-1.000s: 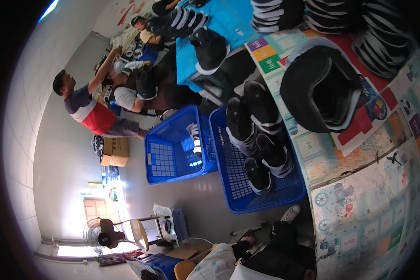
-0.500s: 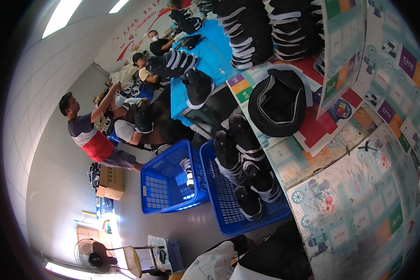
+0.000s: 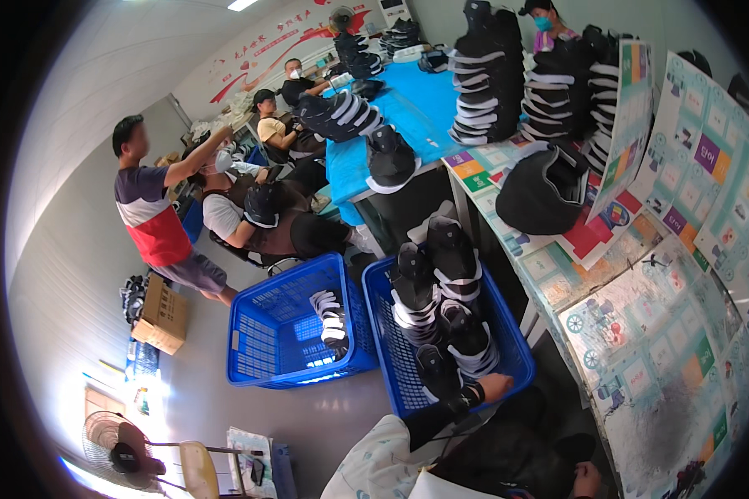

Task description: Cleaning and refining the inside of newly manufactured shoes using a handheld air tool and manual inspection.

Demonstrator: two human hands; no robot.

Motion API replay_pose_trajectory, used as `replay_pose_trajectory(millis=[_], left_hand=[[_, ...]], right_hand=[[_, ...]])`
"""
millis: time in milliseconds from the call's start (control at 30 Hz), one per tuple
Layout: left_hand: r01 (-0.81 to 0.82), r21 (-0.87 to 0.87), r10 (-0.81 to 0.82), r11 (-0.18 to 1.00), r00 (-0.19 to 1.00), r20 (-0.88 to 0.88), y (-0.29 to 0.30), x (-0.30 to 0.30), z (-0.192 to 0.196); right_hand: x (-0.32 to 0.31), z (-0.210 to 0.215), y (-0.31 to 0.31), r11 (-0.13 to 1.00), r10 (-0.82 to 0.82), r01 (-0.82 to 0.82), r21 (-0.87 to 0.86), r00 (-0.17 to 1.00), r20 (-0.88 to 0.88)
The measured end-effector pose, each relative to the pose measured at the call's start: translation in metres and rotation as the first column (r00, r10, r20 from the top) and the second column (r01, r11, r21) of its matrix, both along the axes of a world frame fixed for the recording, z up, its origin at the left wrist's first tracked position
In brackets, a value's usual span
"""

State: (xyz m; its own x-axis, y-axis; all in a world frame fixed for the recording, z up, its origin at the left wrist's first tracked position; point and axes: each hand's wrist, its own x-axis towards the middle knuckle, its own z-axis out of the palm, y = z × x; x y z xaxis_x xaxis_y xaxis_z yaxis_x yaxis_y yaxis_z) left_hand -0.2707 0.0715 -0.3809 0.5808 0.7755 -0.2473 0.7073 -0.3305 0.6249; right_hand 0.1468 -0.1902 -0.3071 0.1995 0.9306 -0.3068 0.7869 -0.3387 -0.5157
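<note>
My left hand (image 3: 495, 387), with a dark band at the wrist, is over the near rim of a blue plastic basket (image 3: 520, 353). Its fingers look curled, and whatever they may grip is hidden. Inside that basket stand stacks of black caps (image 3: 462, 324) with pale layers between them. My right hand (image 3: 587, 481) is low at the lower edge by dark cloth, fingers bent; I cannot make out anything in it. On the patterned table to the right rests a nested stack of black caps (image 3: 537, 195), its hollow facing up and right.
A second blue basket (image 3: 245, 349) holding one small stack stands to the left. Tall cap stacks (image 3: 483, 83) stand on the blue-covered table (image 3: 429, 125). Upright patterned boards (image 3: 703, 158) edge the right table. Several people sit beyond; one person (image 3: 154, 208) stands. A fan (image 3: 121, 453) is lower left.
The view has shifted, so the tables and baskets sit differently in it. My left hand has come into view at the basket's near rim, and my right hand at the lower edge.
</note>
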Motion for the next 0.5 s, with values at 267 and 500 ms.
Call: replay_pose_trajectory(millis=[267,500], left_hand=[[-0.092,-0.032,0.096,0.995,0.977,0.188,-0.065,0.021,0.056],[-0.026,-0.021,0.031,0.999,0.948,0.317,-0.075,0.028,0.053]], right_hand=[[-0.081,0.154,0.005,0.787,0.054,0.026,-0.616,0.992,0.111],[0.026,-0.017,-0.012,0.987,-0.144,0.159,-0.035,0.952,0.27]])
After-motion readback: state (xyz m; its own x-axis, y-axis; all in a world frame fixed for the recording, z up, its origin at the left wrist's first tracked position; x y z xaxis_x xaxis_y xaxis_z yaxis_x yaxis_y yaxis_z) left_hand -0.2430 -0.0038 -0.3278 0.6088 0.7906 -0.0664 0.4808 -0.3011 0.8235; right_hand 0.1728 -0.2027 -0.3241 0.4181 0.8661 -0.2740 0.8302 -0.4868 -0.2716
